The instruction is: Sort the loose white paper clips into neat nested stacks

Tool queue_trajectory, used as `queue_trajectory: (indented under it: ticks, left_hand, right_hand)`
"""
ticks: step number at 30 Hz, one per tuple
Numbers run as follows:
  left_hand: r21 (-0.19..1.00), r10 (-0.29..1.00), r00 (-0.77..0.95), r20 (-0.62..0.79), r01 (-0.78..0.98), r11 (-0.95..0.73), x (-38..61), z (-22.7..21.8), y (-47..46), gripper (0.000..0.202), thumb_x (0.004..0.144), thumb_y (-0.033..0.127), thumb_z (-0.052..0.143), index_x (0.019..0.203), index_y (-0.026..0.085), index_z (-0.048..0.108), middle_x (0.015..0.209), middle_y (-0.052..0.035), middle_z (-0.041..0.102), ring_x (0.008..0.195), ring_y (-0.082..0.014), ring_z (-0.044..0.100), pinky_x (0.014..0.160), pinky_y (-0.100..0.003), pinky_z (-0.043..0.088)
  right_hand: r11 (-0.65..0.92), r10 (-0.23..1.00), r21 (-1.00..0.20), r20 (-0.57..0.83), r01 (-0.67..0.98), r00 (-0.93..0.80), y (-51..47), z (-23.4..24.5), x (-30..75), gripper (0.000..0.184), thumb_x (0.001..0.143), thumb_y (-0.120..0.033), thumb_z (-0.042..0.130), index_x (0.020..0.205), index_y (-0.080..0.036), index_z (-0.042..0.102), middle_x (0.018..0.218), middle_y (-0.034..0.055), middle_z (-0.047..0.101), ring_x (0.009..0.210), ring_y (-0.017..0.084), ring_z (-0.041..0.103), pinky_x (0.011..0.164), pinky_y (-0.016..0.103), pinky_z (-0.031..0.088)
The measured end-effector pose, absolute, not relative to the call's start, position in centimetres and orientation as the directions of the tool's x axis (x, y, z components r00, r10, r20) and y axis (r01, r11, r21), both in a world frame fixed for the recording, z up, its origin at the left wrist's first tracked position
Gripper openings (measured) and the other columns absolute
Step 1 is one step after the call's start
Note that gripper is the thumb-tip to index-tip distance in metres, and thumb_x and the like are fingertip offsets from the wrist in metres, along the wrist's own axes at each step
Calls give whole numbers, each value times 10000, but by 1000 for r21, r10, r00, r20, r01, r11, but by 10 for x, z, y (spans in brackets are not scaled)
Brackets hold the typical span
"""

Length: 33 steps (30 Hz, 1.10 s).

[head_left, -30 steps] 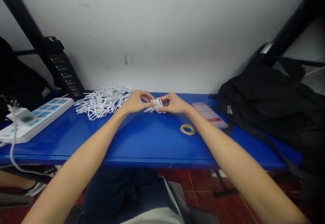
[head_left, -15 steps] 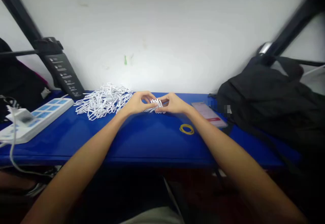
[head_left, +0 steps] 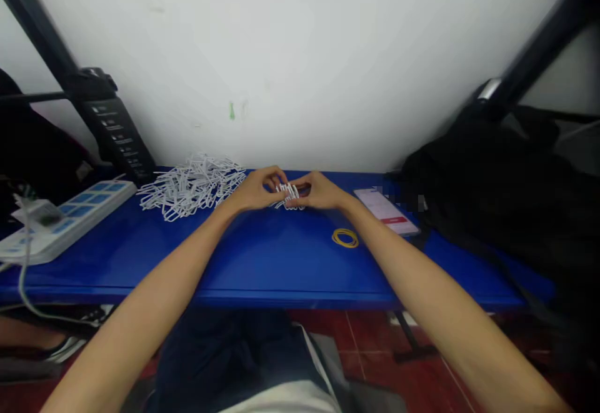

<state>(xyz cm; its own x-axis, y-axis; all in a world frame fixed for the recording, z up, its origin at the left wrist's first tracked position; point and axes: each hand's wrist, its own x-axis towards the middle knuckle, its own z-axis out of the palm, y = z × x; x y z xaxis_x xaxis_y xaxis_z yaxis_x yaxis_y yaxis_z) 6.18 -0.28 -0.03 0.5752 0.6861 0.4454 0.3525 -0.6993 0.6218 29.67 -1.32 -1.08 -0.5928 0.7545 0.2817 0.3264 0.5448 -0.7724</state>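
Note:
My left hand (head_left: 255, 189) and my right hand (head_left: 316, 190) meet at the back middle of the blue table (head_left: 262, 257). Both pinch a small bunch of white clips (head_left: 287, 195) held between their fingertips just above the tabletop. A loose heap of the same white clips (head_left: 190, 186) lies to the left of my left hand, against the wall. A yellow rubber band (head_left: 345, 238) lies flat on the table, below and to the right of my right wrist.
A white and blue power strip (head_left: 65, 216) with a plug and cable sits at the left. A black stand (head_left: 115, 132) leans at the back left. A phone (head_left: 387, 211) lies right of my hands, beside a black bag (head_left: 506, 194).
My fingers have shifted slightly on the bunch of white clips. The hands stay in the same spot. The view has tilted a little.

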Motion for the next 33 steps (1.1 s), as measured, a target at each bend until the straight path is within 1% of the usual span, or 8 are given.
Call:
queue_trajectory:
  ticks: [3,6,19,23,26,29,31,33]
  left_hand:
    - [596,682,568,461,371,-712,63,0,-6,393,829,475,805,1076,176,741,872,-37,707,802,-176,661,699,-276,509]
    - [581,681,542,492,379,-720,66,-1,-6,399,859,523,778,1031,163,754,837,-35,701,757,-167,635,686,-280,487]
    - [532,672,527,521,415,-738,72,-3,-6,299,886,454,734,976,169,722,811,-22,678,745,-167,618,702,-281,476]
    - [510,666,547,508,432,-744,71,-1,-9,364,908,509,716,1065,181,684,849,-23,682,743,-166,627,682,-278,476]
    - [466,688,513,513,507,-725,63,7,-8,420,962,567,646,1166,200,657,880,-30,707,758,-175,641,700,-287,484]
    - [336,744,372,554,718,-609,45,17,-1,298,1014,458,572,1072,199,707,950,-70,745,833,-209,658,785,-332,497]
    - [208,796,271,541,874,-439,31,21,5,202,974,340,602,978,195,743,973,-102,754,960,-268,663,880,-387,499]
    - [114,857,183,481,956,-269,20,21,11,179,935,314,634,907,198,768,987,-131,756,1079,-331,641,960,-451,488]
  right_hand:
    - [548,751,-774,286,319,-596,-14,-10,297,499,742,-405,866,1154,-124,839,1025,85,842,804,213,728,747,292,547]
    - [541,755,-775,276,327,-594,-15,-9,296,492,746,-411,860,1141,-118,843,1009,87,841,783,207,713,728,291,541]
    - [556,756,-752,280,354,-591,-12,-12,297,453,755,-411,865,1105,-124,851,984,83,842,732,186,699,685,272,517]
    - [566,748,-740,277,362,-603,-14,-9,297,483,773,-400,854,1160,-111,834,1010,92,841,769,198,714,700,275,523]
    - [575,741,-734,280,362,-610,-12,-9,300,523,777,-437,853,1185,-110,821,1025,87,839,813,220,732,724,287,543]
    - [559,763,-742,285,370,-580,-7,-12,306,548,756,-461,877,1172,-109,820,1071,99,837,871,246,754,783,311,575]
    - [547,781,-743,286,385,-556,-3,-15,310,561,753,-448,886,1193,-108,814,1107,111,834,907,260,766,824,331,590]
    - [546,788,-739,293,394,-542,1,-18,314,563,756,-441,888,1201,-106,811,1111,117,834,927,270,773,844,346,599]
